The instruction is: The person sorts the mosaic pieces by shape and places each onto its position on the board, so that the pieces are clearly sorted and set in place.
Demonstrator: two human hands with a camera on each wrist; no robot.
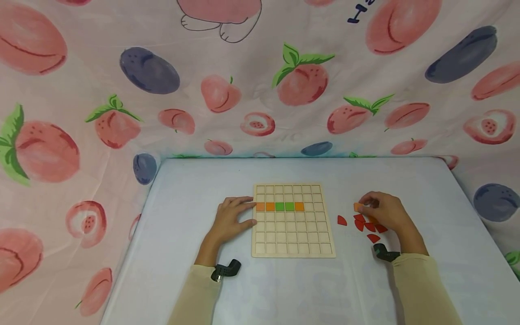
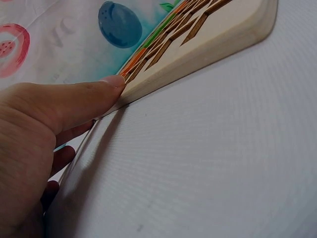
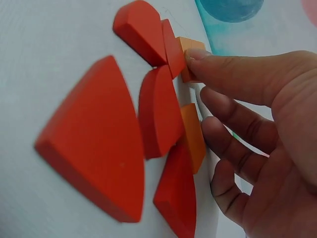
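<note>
A wooden grid board (image 1: 293,247) lies flat in the head view, its third row from the top holding orange and green square tiles (image 1: 280,206) from the left side. My left hand (image 1: 231,219) touches the board's left edge with extended fingers and thumb; the left wrist view shows the thumb (image 2: 94,96) against the rim. To the right of the board, my right hand (image 1: 383,211) pinches an orange square tile (image 3: 190,49) between thumb and fingers. Several red wedge-shaped pieces (image 3: 99,144) lie beside that hand, and another orange tile (image 3: 195,141) is under its fingers.
One red wedge (image 1: 342,220) lies apart, between the board and the other pieces. The white tabletop (image 1: 292,289) runs back to a fruit-printed cloth (image 1: 243,90) hanging behind and at both sides. Each wrist carries a black camera mount (image 1: 226,269).
</note>
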